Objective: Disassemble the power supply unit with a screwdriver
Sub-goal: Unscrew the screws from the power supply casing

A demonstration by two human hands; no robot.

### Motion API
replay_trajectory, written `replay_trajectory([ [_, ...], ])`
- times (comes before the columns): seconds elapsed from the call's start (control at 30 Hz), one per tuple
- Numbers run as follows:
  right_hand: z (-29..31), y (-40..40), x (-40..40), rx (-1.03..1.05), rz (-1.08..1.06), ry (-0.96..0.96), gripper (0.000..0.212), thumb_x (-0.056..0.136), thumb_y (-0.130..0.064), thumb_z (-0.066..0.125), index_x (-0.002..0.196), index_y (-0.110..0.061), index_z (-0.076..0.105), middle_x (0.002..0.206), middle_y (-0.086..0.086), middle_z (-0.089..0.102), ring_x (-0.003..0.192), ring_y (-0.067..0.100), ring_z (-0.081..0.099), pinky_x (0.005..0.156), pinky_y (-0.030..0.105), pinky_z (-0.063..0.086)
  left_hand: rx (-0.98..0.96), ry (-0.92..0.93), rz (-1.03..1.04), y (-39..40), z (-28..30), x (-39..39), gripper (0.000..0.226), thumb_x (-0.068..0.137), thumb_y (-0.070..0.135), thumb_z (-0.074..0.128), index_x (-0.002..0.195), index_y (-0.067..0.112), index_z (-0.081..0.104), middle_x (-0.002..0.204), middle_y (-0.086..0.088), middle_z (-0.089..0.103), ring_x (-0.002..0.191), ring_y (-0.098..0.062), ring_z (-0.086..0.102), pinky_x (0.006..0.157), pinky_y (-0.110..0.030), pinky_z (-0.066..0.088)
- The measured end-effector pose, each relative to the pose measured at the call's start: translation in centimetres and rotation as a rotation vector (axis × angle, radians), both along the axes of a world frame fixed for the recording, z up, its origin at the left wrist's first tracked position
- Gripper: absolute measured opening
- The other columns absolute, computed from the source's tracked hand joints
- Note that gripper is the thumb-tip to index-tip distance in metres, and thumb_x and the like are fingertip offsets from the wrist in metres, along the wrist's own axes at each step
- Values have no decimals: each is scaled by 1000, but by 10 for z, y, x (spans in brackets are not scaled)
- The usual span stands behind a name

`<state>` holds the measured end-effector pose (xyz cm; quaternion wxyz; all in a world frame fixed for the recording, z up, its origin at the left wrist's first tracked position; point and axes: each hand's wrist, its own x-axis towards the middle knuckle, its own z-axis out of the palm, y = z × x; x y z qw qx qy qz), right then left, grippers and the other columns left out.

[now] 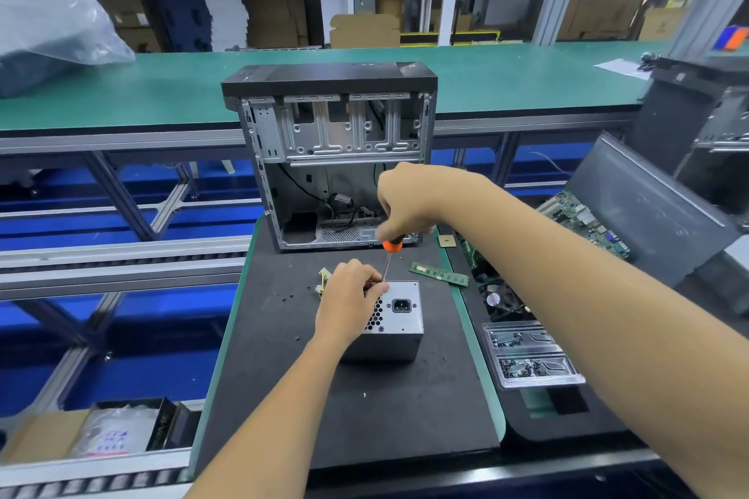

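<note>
Right hand: fingers curled tight round the orange-handled screwdriver, tip down at the far left corner of the power supply. Left hand: fingers pinch that corner, by the shaft. One power supply, mid-table, near one open computer case. One memory stick right.

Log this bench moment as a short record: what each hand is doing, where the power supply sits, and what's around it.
right hand: grips the handle of the screwdriver, shaft pointing down
screwdriver tip: at the power supply's top far-left corner, hidden by fingers
left hand: holds that corner of the power supply
power supply position: on the dark mat, socket face up
behind it: open computer case, standing
right of it: memory stick lying flat
mat, left side: small loose screws
</note>
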<state>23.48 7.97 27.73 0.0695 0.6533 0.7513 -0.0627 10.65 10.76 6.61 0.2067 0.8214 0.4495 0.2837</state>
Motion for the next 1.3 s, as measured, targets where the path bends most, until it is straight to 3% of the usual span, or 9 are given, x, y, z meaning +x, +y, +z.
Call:
replay_trajectory([
  [0.07,0,0,3,23,-45,35,36,88,-30,57,60,-10,45,31,-2,49,46,24,61,52,28,50,25,14,8,-1,0,0,8,88,33,64,81,28,63,77,17,45,80,-5,40,68,-20,34],
  [0.37,7,0,1,31,-23,24,35,84,-25,58,56,-10,45,50,7,53,50,26,53,54,34,52,97,88,28,-9,6,5,17,94,28,56,77,23,54,81,8,49,80,-17,49,72,-35,43],
  [0.5,16,2,2,85,-33,26,31,82,-25,59,57,-12,45,52,7,56,55,29,57,51,28,44,118,244,-81,-3,7,8,18,100,28,44,108,20,59,101,1,51,96,-21,48,74,-31,41],
  [0.67,17,3,7,104,-61,82,21,80,-25,61,68,-8,63,64,10,67,62,26,62,52,25,45,-108,-13,66,-2,15,3,26,95,24,53,72,27,42,72,6,53,62,-11,47,55,-26,34],
  [0.77,11,7,6,95,-67,189,19,77,-26,68,78,-8,72,75,12,71,64,22,59,57,29,49,-165,-175,142,4,21,-17,21,89,13,61,74,19,49,66,2,55,56,-10,46,53,-22,35],
  [0.87,-4,10,-2,-119,-93,227,20,75,-18,73,88,-4,71,75,10,71,63,23,71,59,31,57,-166,-240,217,15,28,-43,16,81,4,69,76,15,57,74,2,57,62,-5,49,56,-10,39],
  [1.0,-43,15,-25,-400,-105,220,14,78,-11,66,67,-7,59,66,10,61,51,24,67,44,24,51,-188,-175,299,27,23,-76,18,79,7,72,73,18,59,75,2,56,64,-6,49,58,-12,37],
  [1.07,-65,19,-32,-434,-124,244,15,80,-13,63,70,-6,53,67,10,58,49,23,64,41,22,47,-234,-125,359,30,15,-88,17,80,11,74,72,16,59,74,0,57,65,-10,50,60,-21,37],
  [1.3,-116,29,-43,-417,-78,157,18,77,-25,60,81,-11,49,75,7,54,63,21,45,56,29,37,-363,75,445,18,-39,-128,30,79,23,76,64,18,51,64,3,57,61,-14,51,54,-25,36],
])
